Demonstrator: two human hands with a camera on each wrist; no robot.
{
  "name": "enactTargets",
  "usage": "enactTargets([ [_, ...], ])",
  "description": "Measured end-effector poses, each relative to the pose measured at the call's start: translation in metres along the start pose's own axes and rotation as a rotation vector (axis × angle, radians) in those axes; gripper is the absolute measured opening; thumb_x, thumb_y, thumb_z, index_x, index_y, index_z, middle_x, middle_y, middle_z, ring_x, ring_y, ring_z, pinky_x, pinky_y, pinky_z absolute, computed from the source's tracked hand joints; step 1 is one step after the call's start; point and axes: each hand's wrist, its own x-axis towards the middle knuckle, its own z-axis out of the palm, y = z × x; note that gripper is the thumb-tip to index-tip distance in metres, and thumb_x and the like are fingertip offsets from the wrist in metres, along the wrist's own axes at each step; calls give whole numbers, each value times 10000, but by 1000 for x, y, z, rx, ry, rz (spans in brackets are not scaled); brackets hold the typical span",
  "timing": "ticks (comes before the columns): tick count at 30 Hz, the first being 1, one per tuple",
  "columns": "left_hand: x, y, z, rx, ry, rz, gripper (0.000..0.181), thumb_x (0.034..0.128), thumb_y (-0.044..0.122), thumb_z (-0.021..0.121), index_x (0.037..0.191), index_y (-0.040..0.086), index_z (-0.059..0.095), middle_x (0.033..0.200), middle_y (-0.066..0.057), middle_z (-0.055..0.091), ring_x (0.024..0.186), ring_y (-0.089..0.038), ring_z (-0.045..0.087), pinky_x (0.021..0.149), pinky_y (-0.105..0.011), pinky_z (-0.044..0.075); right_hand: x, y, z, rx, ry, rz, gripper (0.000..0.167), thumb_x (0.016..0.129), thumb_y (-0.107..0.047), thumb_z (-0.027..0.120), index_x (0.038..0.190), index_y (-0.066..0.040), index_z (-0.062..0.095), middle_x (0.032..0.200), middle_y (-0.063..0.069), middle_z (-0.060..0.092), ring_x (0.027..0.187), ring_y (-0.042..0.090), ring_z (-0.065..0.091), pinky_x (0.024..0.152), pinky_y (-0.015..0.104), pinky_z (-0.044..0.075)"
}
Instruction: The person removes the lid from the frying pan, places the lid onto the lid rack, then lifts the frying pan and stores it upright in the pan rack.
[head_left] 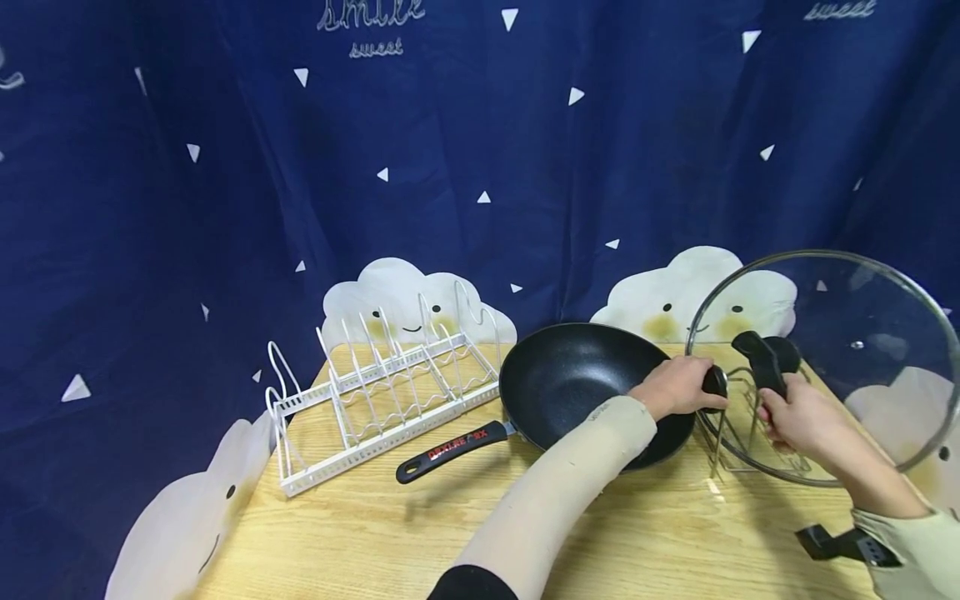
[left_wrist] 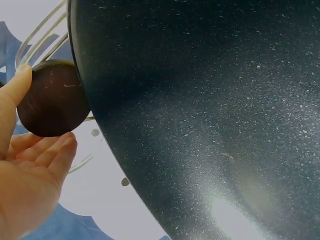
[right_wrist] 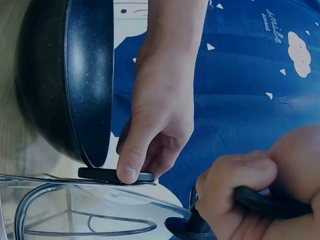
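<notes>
My left hand (head_left: 678, 385) reaches over a black wok (head_left: 577, 375) and holds a round black disc (left_wrist: 54, 98) between thumb and fingers. In the right wrist view the disc lies against the edge of a large glass lid (head_left: 900, 333), close to the wok's rim. My right hand (head_left: 806, 417) grips the lid's black handle (head_left: 767, 367). The lid stands tilted up at the right, its metal rim tall. Behind the glass shows a small wire rack (head_left: 738, 425); whether the disc belongs to it or to the lid, I cannot tell.
Left of the wok stands a white wire dish rack (head_left: 375, 442) with upright dividers. The wok's handle (head_left: 453, 450) points left toward the front of the wooden table (head_left: 360, 542). A dark blue curtain (head_left: 450, 125) with white clouds hangs behind the table.
</notes>
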Motion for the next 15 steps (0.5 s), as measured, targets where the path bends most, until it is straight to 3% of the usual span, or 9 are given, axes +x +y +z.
enactTargets([
  [15,-1,0,0,-18,-7,-22,468,815,595,631,1141,279,522,1074,166,562,916,-1,542,761,-172,430,8,2,5,-48,-34,50,250,1023,-144,206,944,58,330,643,39,479,460,123,452,412,308,420],
])
